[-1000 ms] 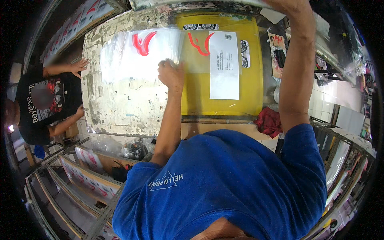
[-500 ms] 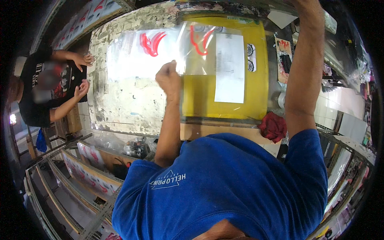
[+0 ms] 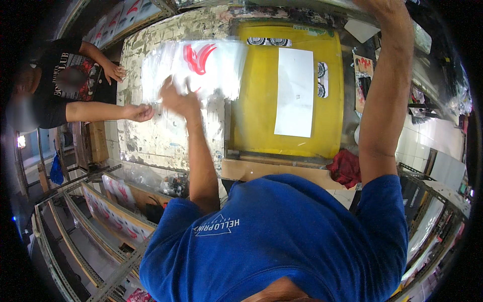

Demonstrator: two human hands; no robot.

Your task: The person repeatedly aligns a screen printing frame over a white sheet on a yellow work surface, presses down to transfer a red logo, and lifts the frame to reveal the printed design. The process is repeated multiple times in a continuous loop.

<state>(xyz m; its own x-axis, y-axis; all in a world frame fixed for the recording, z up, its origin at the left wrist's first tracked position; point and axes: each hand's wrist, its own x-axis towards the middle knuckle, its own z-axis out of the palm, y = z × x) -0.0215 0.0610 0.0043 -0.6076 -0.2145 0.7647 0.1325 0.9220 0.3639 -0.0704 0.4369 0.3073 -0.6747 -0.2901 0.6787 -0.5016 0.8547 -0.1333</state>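
Observation:
My left hand [image 3: 178,98] is blurred with motion and grips the lower edge of a clear plastic sheet [image 3: 211,68] printed with a red mark. The sheet lies over the worn, paint-stained table [image 3: 151,141], just left of a yellow printing screen [image 3: 256,100]. A white rectangle [image 3: 296,93] shows in the screen's middle. My right hand [image 3: 380,6] is raised at the top rim, above the screen's far edge, and is mostly cut off. What it holds is hidden.
A person in a black shirt stands at the left, one hand [image 3: 140,111] reaching toward the sheet and the other hand [image 3: 115,71] on the table. A red rag [image 3: 344,168] lies by the screen's near right corner. Metal racks [image 3: 95,221] with printed sheets stand below left.
The plastic sheet has slid left off the yellow screen onto the table, with my left hand moving left alongside it. The other person's hand has come closer to it.

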